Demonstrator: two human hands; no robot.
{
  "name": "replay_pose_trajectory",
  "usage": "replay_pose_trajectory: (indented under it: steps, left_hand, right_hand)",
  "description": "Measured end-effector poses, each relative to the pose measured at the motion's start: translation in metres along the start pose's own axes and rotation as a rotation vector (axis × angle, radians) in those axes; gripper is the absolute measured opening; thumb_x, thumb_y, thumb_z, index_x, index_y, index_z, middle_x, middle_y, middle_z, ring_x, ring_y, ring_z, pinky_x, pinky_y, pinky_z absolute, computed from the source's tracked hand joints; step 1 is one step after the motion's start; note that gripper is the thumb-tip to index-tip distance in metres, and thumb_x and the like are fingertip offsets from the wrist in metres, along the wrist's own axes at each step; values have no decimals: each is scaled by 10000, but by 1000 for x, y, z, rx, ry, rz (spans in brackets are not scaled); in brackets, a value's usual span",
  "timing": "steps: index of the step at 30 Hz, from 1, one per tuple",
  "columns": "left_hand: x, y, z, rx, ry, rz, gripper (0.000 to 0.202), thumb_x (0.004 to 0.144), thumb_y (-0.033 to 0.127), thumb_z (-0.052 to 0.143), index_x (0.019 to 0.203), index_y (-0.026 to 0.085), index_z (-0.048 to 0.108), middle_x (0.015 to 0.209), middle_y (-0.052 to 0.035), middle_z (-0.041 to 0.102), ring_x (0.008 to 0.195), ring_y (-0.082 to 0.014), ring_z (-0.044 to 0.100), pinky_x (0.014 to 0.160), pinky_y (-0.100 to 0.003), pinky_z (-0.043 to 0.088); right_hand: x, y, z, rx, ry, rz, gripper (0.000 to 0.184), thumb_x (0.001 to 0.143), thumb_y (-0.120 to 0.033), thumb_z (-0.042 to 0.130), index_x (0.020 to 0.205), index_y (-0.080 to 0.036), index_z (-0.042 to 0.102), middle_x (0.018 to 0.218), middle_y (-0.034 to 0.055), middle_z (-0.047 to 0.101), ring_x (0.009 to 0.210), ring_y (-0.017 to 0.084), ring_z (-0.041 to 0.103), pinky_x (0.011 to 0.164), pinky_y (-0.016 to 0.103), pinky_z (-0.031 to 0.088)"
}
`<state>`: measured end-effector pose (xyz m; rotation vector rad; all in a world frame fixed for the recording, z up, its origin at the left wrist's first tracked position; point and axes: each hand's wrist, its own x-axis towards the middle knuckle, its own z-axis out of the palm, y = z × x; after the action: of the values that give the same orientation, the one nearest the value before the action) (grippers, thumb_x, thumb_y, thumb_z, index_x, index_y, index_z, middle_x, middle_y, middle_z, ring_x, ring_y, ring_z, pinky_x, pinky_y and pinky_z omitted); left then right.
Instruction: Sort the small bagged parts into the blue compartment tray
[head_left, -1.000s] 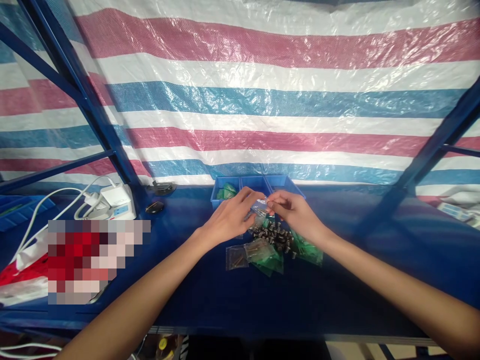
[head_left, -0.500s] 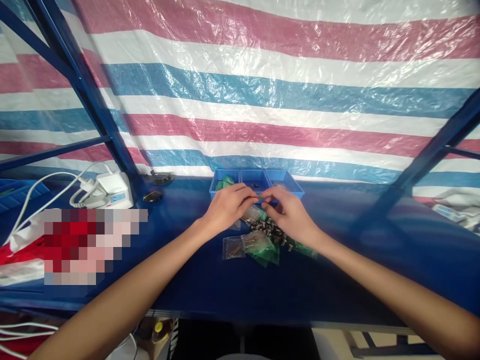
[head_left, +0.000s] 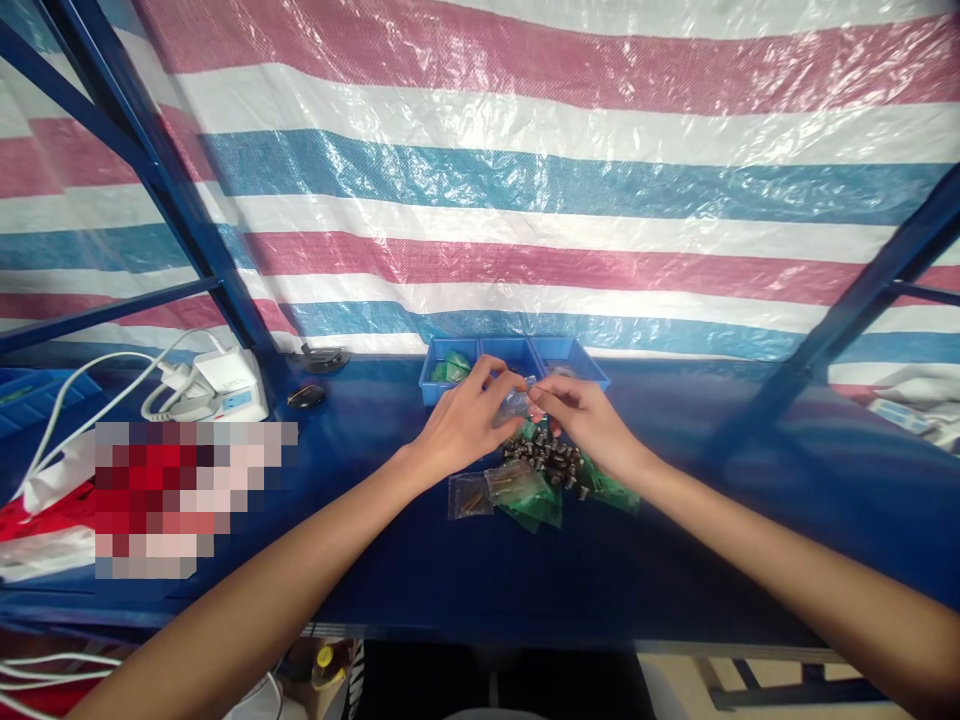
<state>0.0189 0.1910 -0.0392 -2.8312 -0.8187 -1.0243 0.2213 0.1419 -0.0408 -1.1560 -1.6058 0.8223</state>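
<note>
My right hand (head_left: 581, 410) pinches a small clear plastic bag (head_left: 516, 405) by its edge, in front of the blue bins. My left hand (head_left: 472, 415) is at the bag's other side, thumb and fingers apart around it; a fingertip reaches the bag's top. What the bag contains is too small to make out. Below both hands lies a pile of small dark metal fittings (head_left: 551, 455). Nearer to me are a clear bag with thin brass-coloured pieces (head_left: 471, 495) and green plastic bags (head_left: 536, 505). Another green bag (head_left: 611, 490) lies under my right wrist.
Behind the hands stands a blue three-part bin (head_left: 577, 362), green bags (head_left: 450, 367) in its left compartment. At the left are a white power strip (head_left: 244, 400) with cables and a black object (head_left: 306, 396). A striped plastic sheet (head_left: 525, 190) hangs behind the blue table (head_left: 465, 580).
The fingertips of both hands were close together over a small item. Now my left thumb and fingers have spread, and the clear bag shows between the hands.
</note>
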Motion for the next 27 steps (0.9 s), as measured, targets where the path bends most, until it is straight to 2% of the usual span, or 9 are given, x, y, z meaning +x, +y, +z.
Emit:
replay_pose_trajectory:
  steps: [5, 8, 11, 13, 15, 17, 20, 22, 27]
  left_hand:
    - [-1, -2, 1, -40, 4, 17, 195, 1017, 234, 478, 1195, 209, 553, 1222, -91, 569, 865, -161, 621, 639, -278, 510]
    - [0, -5, 1, -100, 34, 38, 220, 1067, 222, 392, 1179, 199, 579, 1109, -71, 625, 931, -177, 637, 747, -305, 529]
    - [0, -6, 1, -128, 73, 32, 227, 1079, 234, 386, 1172, 190, 589, 1073, -69, 650, 939, -188, 648, 776, -319, 524]
    - [0, -5, 2, -154, 79, 25, 221, 1078, 234, 397, 1222, 194, 560, 1078, -65, 659, 932, -188, 655, 775, -317, 526]
    - [0, -4, 2, -168, 76, 12, 248, 1072, 236, 416, 1302, 204, 502, 1077, -61, 650, 905, -182, 652, 760, -313, 533]
    - [0, -2, 1, -173, 76, -5, 292, 1058, 245, 447, 1348, 213, 453, 1123, -75, 612, 853, -165, 638, 715, -300, 539]
    - [0, 1, 1, -157, 88, -4, 307, 1019, 256, 517, 1317, 216, 458, 1264, -122, 500, 840, -150, 617, 634, -272, 534]
    - [-1, 1, 0, -102, 83, 12, 314, 994, 248, 550, 1296, 218, 473, 1292, -133, 451, 864, -160, 606, 590, -259, 520]
    - [-1, 3, 0, 15, 85, 23, 232, 991, 258, 545, 1222, 231, 541, 1241, -115, 465, 898, -181, 589, 565, -247, 492]
  right_hand:
    - [0, 0, 2, -67, -11, -8, 388, 971, -556, 583, 844, -200, 675, 818, 58, 672, 733, 198, 618, 595, 311, 472]
    - [-1, 0, 2, -62, 13, -3, 387, 990, -571, 546, 1065, -210, 661, 955, 81, 698, 877, 234, 669, 607, 316, 503]
    - [-2, -2, 3, -66, 16, -24, 456, 953, -544, 626, 1287, -237, 580, 1126, 96, 697, 1002, 262, 672, 633, 326, 535]
    - [-3, -3, 4, -125, 3, -60, 392, 941, -516, 654, 1215, -237, 622, 1087, 88, 703, 937, 250, 670, 659, 341, 535]
    - [-3, -3, 5, -184, -11, -84, 304, 959, -515, 623, 1014, -220, 669, 934, 71, 696, 783, 216, 641, 637, 346, 509]
    - [-3, -2, 6, -172, -19, -76, 349, 969, -537, 591, 872, -208, 657, 850, 65, 672, 706, 199, 604, 590, 336, 483]
    - [-1, -2, 4, -67, -3, -17, 375, 934, -562, 629, 853, -197, 659, 861, 73, 681, 718, 203, 615, 561, 320, 479]
    - [0, -2, 3, -28, 13, 25, 382, 912, -572, 654, 858, -194, 664, 853, 70, 684, 702, 199, 616, 556, 314, 479]
    - [-2, -6, 4, -26, 9, -6, 385, 890, -580, 679, 828, -201, 661, 821, 50, 657, 680, 185, 586, 551, 306, 475]
